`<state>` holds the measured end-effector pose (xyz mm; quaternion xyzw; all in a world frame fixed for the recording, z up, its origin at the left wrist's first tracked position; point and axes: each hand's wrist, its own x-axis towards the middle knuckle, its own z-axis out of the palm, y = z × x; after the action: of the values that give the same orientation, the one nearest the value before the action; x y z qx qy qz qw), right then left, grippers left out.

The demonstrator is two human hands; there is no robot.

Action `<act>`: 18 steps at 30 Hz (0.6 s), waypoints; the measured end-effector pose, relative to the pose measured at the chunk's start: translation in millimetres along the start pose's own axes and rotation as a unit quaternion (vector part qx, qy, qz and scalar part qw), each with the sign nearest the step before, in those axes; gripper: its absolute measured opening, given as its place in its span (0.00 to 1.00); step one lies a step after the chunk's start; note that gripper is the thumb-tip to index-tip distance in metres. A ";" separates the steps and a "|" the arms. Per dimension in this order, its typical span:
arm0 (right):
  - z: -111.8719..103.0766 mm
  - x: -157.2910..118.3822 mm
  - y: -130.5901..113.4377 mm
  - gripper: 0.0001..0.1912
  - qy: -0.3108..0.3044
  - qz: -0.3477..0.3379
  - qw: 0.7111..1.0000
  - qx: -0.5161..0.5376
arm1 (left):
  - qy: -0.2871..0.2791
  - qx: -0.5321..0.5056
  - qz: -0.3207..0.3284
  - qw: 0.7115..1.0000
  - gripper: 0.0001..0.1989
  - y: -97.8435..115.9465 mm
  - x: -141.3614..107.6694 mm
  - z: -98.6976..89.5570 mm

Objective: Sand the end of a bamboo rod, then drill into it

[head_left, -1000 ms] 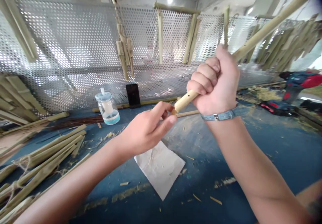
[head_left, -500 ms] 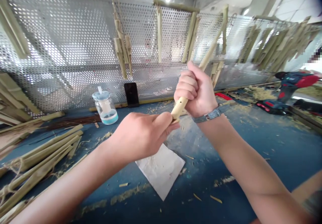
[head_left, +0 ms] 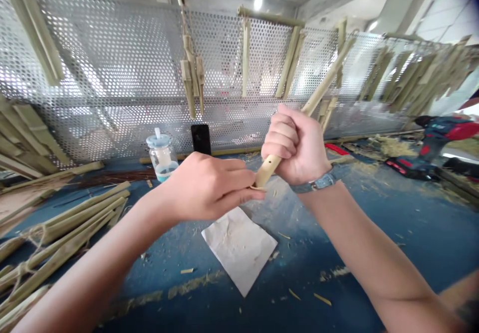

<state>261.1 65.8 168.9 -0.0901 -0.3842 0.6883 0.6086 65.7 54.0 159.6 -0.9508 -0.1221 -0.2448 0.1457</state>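
My right hand [head_left: 290,141] is wrapped tightly round a bamboo stick [head_left: 329,76], which slants up to the right and has a small dark hole near its lower end. At that lower end, the fingers of my left hand [head_left: 213,188] are pressed together on a thin tan sheet [head_left: 258,188] against the bamboo. Most of this sheet is hidden by the fingers, and its material is unclear. Below both hands, a creased white paper square [head_left: 241,248] lies on the blue tabletop [head_left: 299,273] with pale dust on it.
A lidded glass jar [head_left: 161,156] and an upright black phone [head_left: 201,139] stand before a perforated metal panel [head_left: 130,74] hung with bamboo pieces. Tied bamboo bundles [head_left: 75,223] lie left. At right are a cordless drill [head_left: 430,138] and a red tool [head_left: 337,148].
My left hand has shifted slightly up at the stick's lower end, its fingers now straighter. The right hand still grips the stick. The whole view has swung a little to the left.
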 end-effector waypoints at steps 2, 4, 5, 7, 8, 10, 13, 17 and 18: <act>2.5 -1.0 3.9 0.28 0.012 0.028 1.000 0.009 | -0.023 -0.095 -0.008 0.995 0.20 -3.4 0.1 -0.6; 1.9 -0.5 7.6 0.29 0.000 0.059 0.998 0.010 | -0.032 -0.151 -0.012 0.988 0.20 -4.9 0.2 -0.9; 0.6 0.1 9.1 0.29 -0.012 0.072 0.997 0.011 | -0.035 -0.168 -0.013 0.985 0.19 -4.9 0.2 -0.9; -2.4 1.2 11.2 0.29 -0.033 0.088 0.995 0.024 | -0.042 -0.197 -0.017 0.979 0.16 -3.9 0.5 -0.6; -3.5 1.4 11.8 0.29 -0.038 0.092 0.994 0.035 | -0.047 -0.215 -0.019 0.975 0.15 -3.3 0.7 -0.2; -4.0 0.9 12.6 0.29 -0.038 0.095 0.993 0.055 | -0.063 -0.257 -0.028 0.964 0.13 -2.9 1.4 1.3; -3.5 1.0 14.6 0.28 -0.032 0.104 0.992 0.068 | -0.093 -0.331 -0.032 0.938 0.10 -5.1 2.6 5.1; -10.1 8.1 17.7 0.28 0.016 0.098 0.989 0.111 | -0.083 -0.323 -0.051 0.941 0.13 -11.0 2.9 9.3; -13.4 10.5 17.3 0.28 0.036 0.085 0.988 0.124 | -0.068 -0.291 -0.061 0.952 0.13 -12.3 2.6 9.9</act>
<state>253.1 81.5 152.2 -0.0711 -0.2651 0.7763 0.5675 68.4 69.1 155.3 -0.9570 -0.1132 -0.2130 -0.1608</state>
